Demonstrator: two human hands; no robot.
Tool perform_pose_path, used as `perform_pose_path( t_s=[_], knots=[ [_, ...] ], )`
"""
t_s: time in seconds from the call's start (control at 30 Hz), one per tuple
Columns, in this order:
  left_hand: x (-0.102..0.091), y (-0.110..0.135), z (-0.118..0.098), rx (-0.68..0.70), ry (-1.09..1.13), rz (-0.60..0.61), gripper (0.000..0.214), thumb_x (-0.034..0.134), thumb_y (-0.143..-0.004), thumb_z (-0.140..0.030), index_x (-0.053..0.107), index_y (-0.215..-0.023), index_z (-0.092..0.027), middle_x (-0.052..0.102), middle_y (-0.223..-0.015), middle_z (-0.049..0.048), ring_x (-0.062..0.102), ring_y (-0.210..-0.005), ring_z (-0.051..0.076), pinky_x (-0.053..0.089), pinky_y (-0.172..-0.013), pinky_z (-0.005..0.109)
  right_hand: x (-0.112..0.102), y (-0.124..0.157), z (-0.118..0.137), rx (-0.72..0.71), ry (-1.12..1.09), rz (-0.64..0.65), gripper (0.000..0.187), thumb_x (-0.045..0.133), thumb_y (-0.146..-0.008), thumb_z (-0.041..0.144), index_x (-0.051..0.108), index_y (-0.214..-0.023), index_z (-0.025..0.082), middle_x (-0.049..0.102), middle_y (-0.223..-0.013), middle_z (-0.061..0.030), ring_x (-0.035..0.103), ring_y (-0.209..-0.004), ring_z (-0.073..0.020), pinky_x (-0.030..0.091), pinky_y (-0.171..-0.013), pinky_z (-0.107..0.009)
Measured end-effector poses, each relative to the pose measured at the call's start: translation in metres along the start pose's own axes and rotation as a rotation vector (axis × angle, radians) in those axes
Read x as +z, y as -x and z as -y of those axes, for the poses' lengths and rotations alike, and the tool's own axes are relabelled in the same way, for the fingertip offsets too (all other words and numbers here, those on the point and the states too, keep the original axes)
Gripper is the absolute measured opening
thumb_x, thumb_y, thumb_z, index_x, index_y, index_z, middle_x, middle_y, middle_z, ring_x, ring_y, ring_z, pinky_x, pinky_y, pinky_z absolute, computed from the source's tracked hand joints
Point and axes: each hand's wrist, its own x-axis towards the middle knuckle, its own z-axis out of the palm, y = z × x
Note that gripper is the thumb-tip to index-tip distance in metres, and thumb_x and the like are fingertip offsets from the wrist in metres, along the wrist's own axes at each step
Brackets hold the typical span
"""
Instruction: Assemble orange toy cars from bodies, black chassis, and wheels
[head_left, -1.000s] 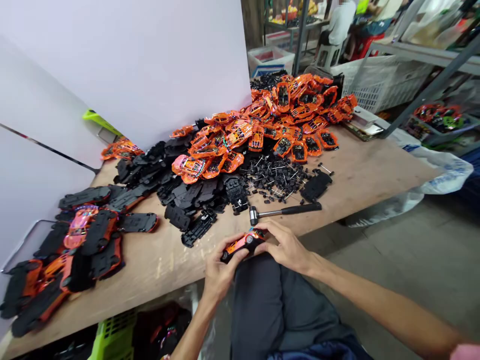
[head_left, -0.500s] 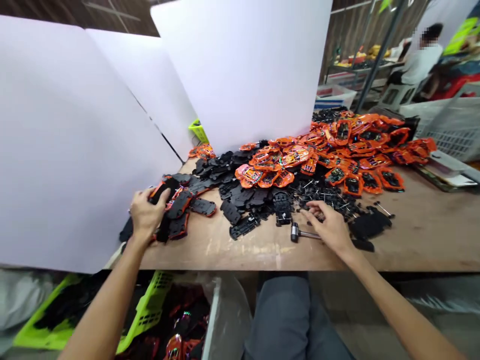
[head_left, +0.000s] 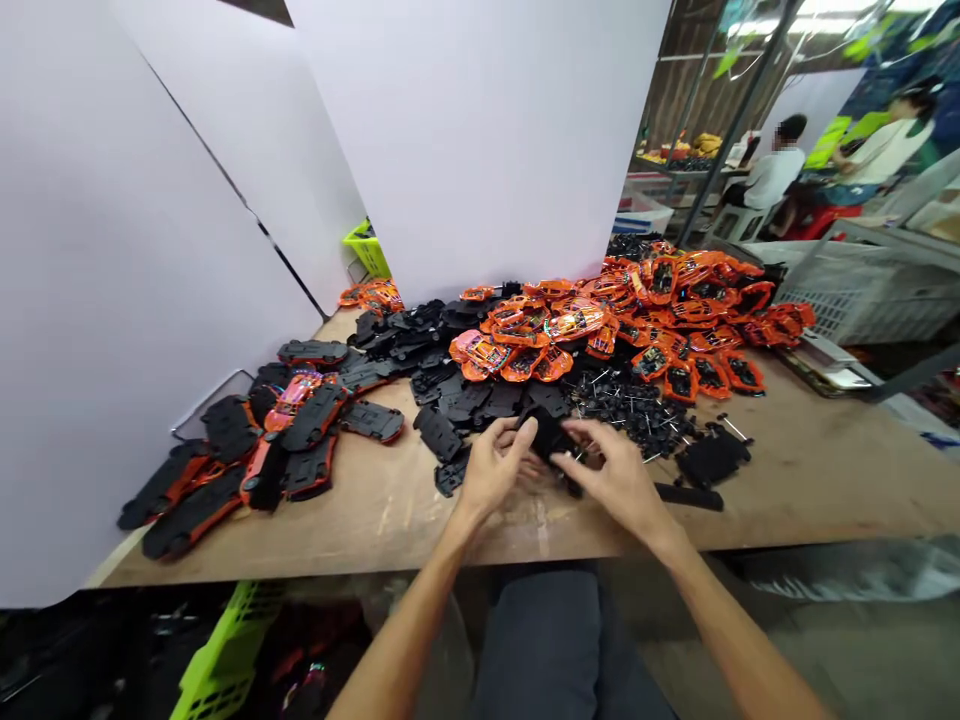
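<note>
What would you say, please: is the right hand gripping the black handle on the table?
No, the black handle lies beside the right hand, which is holding a black part.

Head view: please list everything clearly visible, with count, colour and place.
table: 1, brown, across the middle
shells: many, orange, table's back
bases: many, black, beside shells
axles: many, black and silver, before shells
cars: about ten, black and orange, table's left
handle: 1, black, table's front right
part: 1, black, over table's front
panels: at least 2, white, left and back
crates: at least 2, green, under and behind table
basket: 1, white, right background
stools: 2, white and red, right background
people: 2, light tops, right background
left hand: 1, bare, on part
right hand: 1, bare, at part
trousers: 1 pair, dark grey, below table
</note>
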Motion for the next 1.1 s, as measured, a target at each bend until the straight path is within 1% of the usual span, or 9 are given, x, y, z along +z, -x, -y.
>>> perform_pose_path(
  t_s=[0.07,0.23,0.4,0.57,0.7,0.8,0.87,1.0,1.1],
  knots=[
    [0.006,0.008,0.008,-0.047,0.044,-0.034,0.048,0.075,-0.081,-0.064,0.065,-0.088,-0.017,0.066,-0.074,0.0001,0.066,-0.054,0.016,0.053,-0.045,0.024,-0.014,0.003,0.002,-0.102,0.060,0.080,0.030,0.071,-0.096,0.041,0.071,-0.122,0.027,0.073,-0.117,-0.0069,0.067,-0.106,-0.0255,0.053,-0.093,-0.039],
    [-0.006,0.048,0.029,-0.214,0.186,-0.170,0.052,0.080,-0.076,-0.064,0.052,-0.090,-0.022,0.062,-0.070,-0.0062,0.067,-0.051,0.015,0.061,-0.049,0.030,-0.022,-0.037,-0.024,-0.188,0.356,0.000,0.014,0.070,-0.097,0.037,0.076,-0.097,0.024,0.069,-0.100,-0.0092,0.062,-0.100,-0.0289,0.050,-0.090,-0.043],
    [-0.020,0.079,0.033,-0.325,0.226,-0.246,0.058,0.083,-0.072,-0.064,0.049,-0.095,-0.023,0.065,-0.078,-0.0053,0.072,-0.060,0.016,0.065,-0.059,0.032,-0.012,-0.064,-0.048,-0.010,0.177,0.021,0.021,0.079,-0.086,0.041,0.076,-0.077,0.023,0.071,-0.096,-0.0096,0.061,-0.102,-0.0298,0.048,-0.093,-0.045],
    [-0.018,0.077,0.034,-0.334,0.281,-0.182,0.060,0.084,-0.071,-0.064,0.046,-0.092,-0.023,0.068,-0.081,-0.0038,0.075,-0.068,0.019,0.066,-0.065,0.035,-0.044,-0.072,-0.066,0.121,-0.031,-0.010,0.048,0.073,-0.082,0.065,0.082,-0.088,0.019,0.078,-0.086,-0.0090,0.068,-0.080,-0.0242,0.054,-0.078,-0.040],
    [-0.007,0.062,0.032,-0.311,0.338,-0.160,0.059,0.085,-0.071,-0.062,0.044,-0.089,-0.023,0.069,-0.078,-0.0045,0.075,-0.066,0.018,0.067,-0.069,0.038,-0.066,-0.087,-0.069,0.170,-0.151,-0.101,0.062,0.073,-0.076,0.075,0.080,-0.094,0.016,0.080,-0.100,-0.0121,0.073,-0.088,-0.0252,0.057,-0.083,-0.040],
    [-0.004,0.056,0.031,-0.298,0.371,-0.137,0.060,0.085,-0.071,-0.064,0.043,-0.087,-0.023,0.070,-0.078,-0.0036,0.075,-0.067,0.018,0.068,-0.076,0.042,-0.070,-0.083,-0.050,0.144,-0.215,-0.155,0.055,0.077,-0.076,0.070,0.076,-0.094,0.017,0.077,-0.118,-0.0139,0.072,-0.107,-0.0276,0.054,-0.098,-0.042],
    [-0.005,0.057,0.031,-0.290,0.386,-0.124,0.058,0.084,-0.073,-0.063,0.045,-0.088,-0.023,0.071,-0.080,-0.0024,0.076,-0.071,0.019,0.068,-0.080,0.043,-0.062,-0.067,-0.028,0.084,-0.269,-0.100,0.043,0.077,-0.083,0.061,0.074,-0.095,0.019,0.074,-0.128,-0.0138,0.068,-0.121,-0.0290,0.052,-0.104,-0.042],
    [-0.008,0.064,0.033,-0.301,0.466,-0.082,0.052,0.082,-0.078,-0.061,0.052,-0.092,-0.021,0.069,-0.089,-0.0012,0.076,-0.079,0.018,0.066,-0.085,0.042,-0.019,-0.013,0.014,-0.066,-0.239,0.262,0.021,0.073,-0.094,0.043,0.073,-0.103,0.024,0.070,-0.136,-0.0103,0.067,-0.125,-0.0278,0.050,-0.109,-0.043],
    [-0.011,0.073,0.034,-0.296,0.441,-0.081,0.050,0.082,-0.078,-0.060,0.056,-0.096,-0.021,0.066,-0.092,-0.0015,0.073,-0.083,0.018,0.065,-0.080,0.036,0.022,0.025,0.025,-0.180,-0.183,0.348,0.042,0.078,-0.092,0.036,0.063,-0.130,0.027,0.071,-0.132,-0.0085,0.068,-0.122,-0.0262,0.053,-0.109,-0.041]
  ],
)
